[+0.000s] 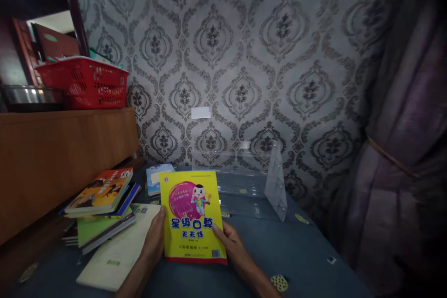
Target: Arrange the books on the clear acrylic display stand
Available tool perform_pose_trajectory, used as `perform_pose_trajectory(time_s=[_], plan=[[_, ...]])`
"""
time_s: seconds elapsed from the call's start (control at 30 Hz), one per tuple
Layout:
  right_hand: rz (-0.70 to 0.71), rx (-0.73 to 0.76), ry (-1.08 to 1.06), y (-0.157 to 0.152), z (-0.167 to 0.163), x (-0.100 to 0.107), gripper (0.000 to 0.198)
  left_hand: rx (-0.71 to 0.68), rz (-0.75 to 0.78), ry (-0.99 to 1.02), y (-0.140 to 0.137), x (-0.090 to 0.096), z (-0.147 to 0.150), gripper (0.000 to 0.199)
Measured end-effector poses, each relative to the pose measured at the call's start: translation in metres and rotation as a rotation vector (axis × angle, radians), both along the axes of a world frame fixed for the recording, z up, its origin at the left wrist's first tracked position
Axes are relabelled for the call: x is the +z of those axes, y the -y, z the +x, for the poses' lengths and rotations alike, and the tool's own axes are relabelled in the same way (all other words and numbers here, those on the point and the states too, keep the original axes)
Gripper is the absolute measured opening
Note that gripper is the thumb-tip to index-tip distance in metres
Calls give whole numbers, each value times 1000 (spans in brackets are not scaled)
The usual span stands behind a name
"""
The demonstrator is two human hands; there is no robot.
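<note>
A yellow workbook (195, 237) with a pink circle and a cartoon child on its cover is held upright in front of me, its cover facing me. My left hand (156, 232) grips its left edge, with most of the fingers hidden behind it. On the right edge, my right hand (232, 242) holds it with the thumb on the cover. Behind the workbook stands a clear plastic rack (275, 181) with stepped tiers. Left of my left hand lies a pale green book (115, 253), partly under a stack of books topped by an orange book (101, 191).
Blue books (153, 180) lie behind the workbook at the left. A wooden cabinet (70, 149) borders the left side, bearing a red basket (94, 81) and a metal bowl (31, 95). A patterned wall closes the back; a curtain (394, 149) hangs at the right of the blue-covered table (307, 260).
</note>
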State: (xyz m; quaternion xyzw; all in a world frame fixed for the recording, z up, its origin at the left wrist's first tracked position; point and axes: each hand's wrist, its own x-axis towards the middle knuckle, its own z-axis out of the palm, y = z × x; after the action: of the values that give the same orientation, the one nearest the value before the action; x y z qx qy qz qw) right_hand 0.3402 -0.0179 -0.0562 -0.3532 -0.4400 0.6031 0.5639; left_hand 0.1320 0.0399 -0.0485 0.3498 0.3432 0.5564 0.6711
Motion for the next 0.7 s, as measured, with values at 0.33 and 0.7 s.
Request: perform_pose_trajectory(time_s=[0.33, 0.7], plan=[[122, -259, -7, -31, 5, 75, 57, -37, 18, -57, 9, 7, 7, 55], [26, -223, -198, -37, -4, 80, 50, 38, -91, 28, 7, 0, 11, 57]])
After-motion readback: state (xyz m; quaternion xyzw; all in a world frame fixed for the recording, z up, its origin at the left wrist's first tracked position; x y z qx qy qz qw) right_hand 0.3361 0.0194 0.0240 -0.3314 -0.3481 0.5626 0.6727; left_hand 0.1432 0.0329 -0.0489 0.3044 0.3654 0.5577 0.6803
